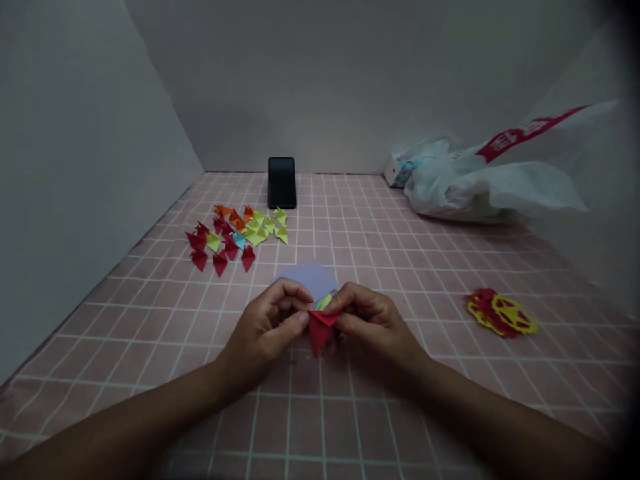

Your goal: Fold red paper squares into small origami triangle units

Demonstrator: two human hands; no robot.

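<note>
Between my two hands is a small folded piece of red origami paper [320, 330], its point hanging downward. My left hand [275, 323] pinches its left upper corner between thumb and fingers. On the other side, my right hand [373, 320] grips the right upper corner the same way. Just behind the fingers lies a stack of lilac paper sheets [307, 277], with a bit of yellow-green paper [325, 301] showing at its near edge. The fingers partly cover both the stack and the red paper's upper edge.
Several folded paper birds [230, 247] in red, orange, yellow and blue lie at the far left. A black phone [282, 183] leans upright behind them. Red and yellow cut-out shapes [503, 313] lie at right. A white plastic bag [480, 187] and a box [397, 170] sit at back right.
</note>
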